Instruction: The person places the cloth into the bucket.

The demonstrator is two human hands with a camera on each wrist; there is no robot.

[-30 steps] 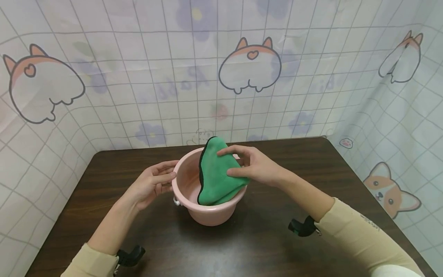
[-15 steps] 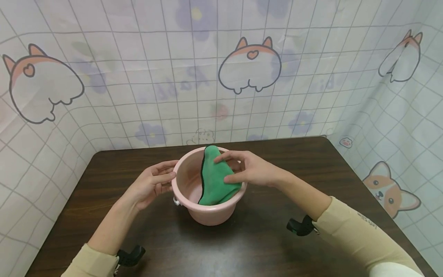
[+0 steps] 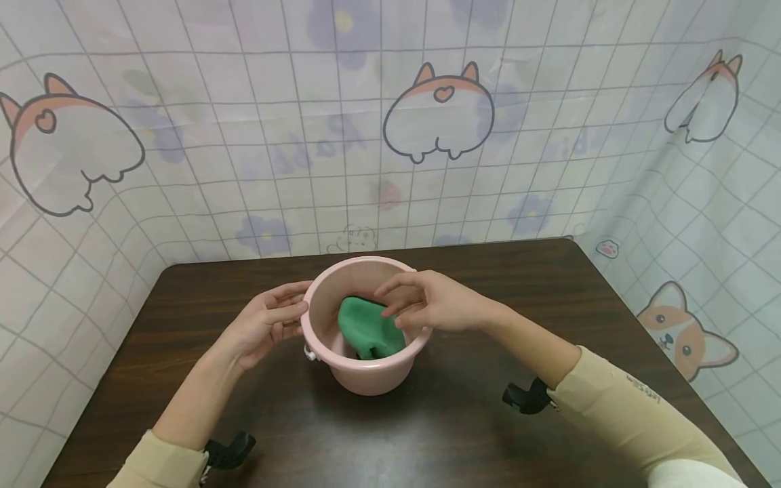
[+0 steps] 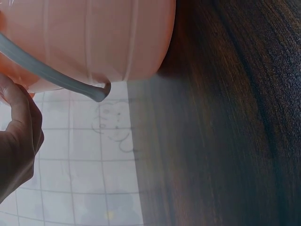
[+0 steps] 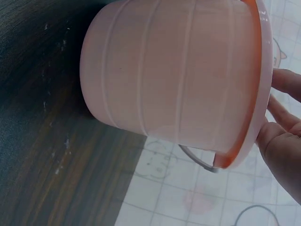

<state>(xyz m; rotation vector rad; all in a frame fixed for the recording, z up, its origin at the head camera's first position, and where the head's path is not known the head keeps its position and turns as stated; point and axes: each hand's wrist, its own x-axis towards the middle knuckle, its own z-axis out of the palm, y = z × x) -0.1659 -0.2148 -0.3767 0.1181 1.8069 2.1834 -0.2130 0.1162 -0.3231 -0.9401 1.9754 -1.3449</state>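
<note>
A pink bucket (image 3: pixel 372 376) stands upright on the dark wooden table. Inside it lies a folded green cloth (image 3: pixel 369 329), low against the near right wall. My left hand (image 3: pixel 268 322) pinches the bucket's rim on the left side, thumb on the near side of the edge. Over the right rim hovers my right hand (image 3: pixel 436 301), fingers loosely bent above the cloth and apart from it, holding nothing. In the left wrist view a grey handle (image 4: pixel 61 77) hangs along the bucket's side. The right wrist view shows the fingers (image 5: pixel 277 141) near the rim.
The brown tabletop (image 3: pixel 378 447) runs back to a white gridded wall covering (image 3: pixel 305 190) printed with corgis and flowers. The same covering stands along the left and right sides. A black wrist mount (image 3: pixel 527 396) sits at each sleeve.
The green cloth has dropped from my right hand into the bucket. That hand lowered slightly, and its fingers let go. My left hand keeps its place on the rim.
</note>
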